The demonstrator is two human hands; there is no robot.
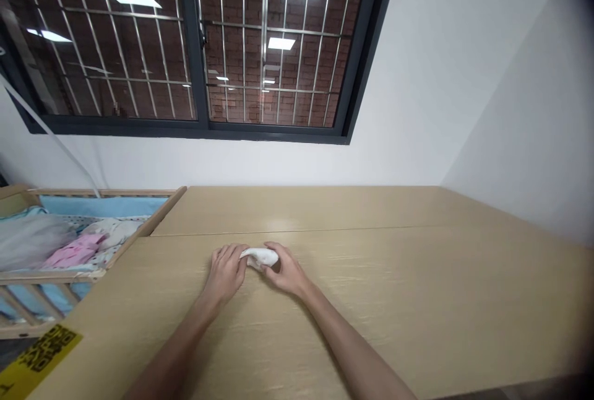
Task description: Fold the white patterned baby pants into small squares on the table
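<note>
Both hands meet at table [417, 301] centre, on a small white cloth item [260, 256], poss. a sock or similar; too small to tell. Left hand [226, 271] lies palm-down, fingers together, tips resting on item's left end. Right hand [284, 271] curls over its right end, fingers bent and pinching the fabric against the thumb. Item lies on the tabletop between the hands, well apart from the crib [69, 245] at far left, which holds pink and pale garments.

Assessment: step in hand appears to be folding or rolling the item. Next move likely calls for a firm pinch w/ right hand while left pins the other end flat.
</note>
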